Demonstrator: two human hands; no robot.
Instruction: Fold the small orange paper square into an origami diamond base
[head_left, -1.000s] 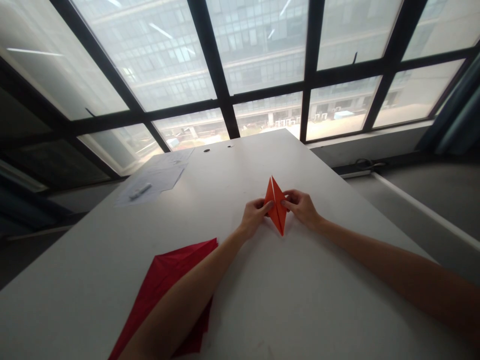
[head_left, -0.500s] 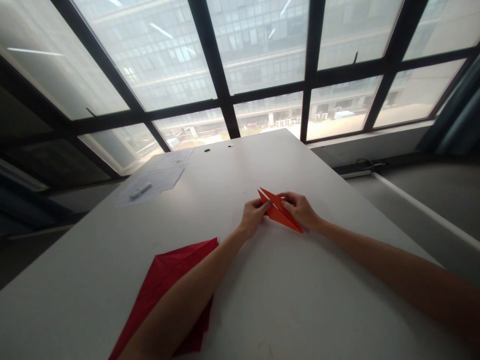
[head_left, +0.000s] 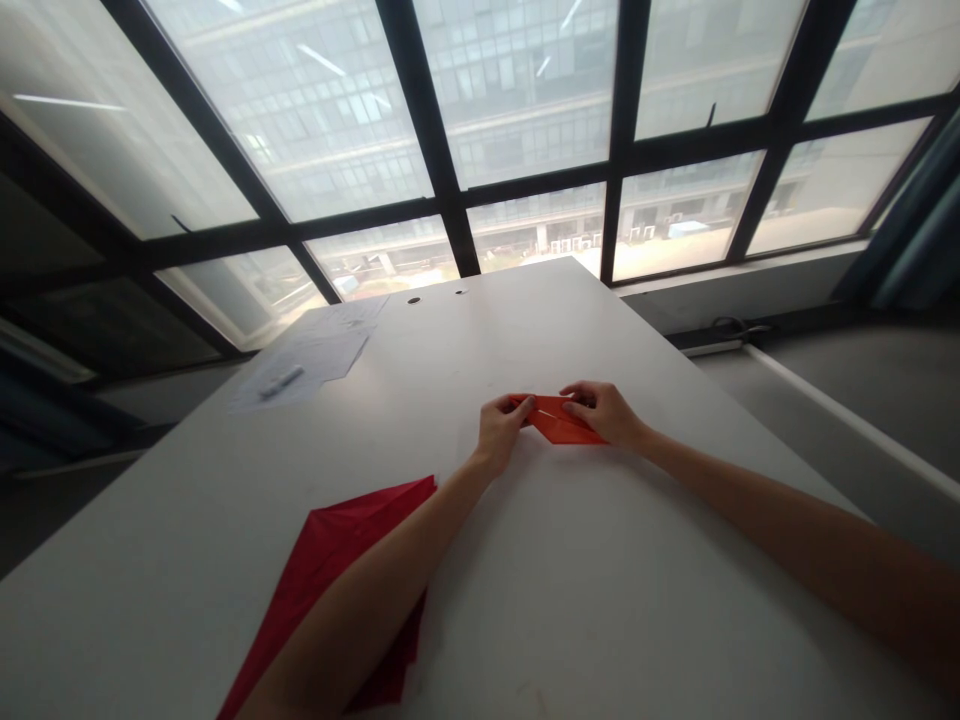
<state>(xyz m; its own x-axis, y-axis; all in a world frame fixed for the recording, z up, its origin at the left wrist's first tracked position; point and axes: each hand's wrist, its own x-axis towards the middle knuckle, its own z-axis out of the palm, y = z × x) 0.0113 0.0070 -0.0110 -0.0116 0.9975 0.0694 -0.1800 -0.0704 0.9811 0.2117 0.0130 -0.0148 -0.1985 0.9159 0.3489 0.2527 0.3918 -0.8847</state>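
A folded piece of orange paper is held between my two hands over the middle of the white table. It has a pointed, diamond-like outline with a slit along its middle. My left hand pinches its left end between thumb and fingers. On its right part, my right hand grips it, thumb on the near face and fingers behind, hiding the right upper edge. Beneath my left forearm lies a red sheet, creased and partly covered by the arm.
The white table runs toward large dark-framed windows. Papers with a small pale cylindrical object on them lie at the far left. Two round holes pierce the table's far end. A cable lies beyond the right edge.
The orange paper has turned so that its length lies more level, and its left tips are now covered by my left hand. Both hands have shifted slightly. The red sheet stays put.
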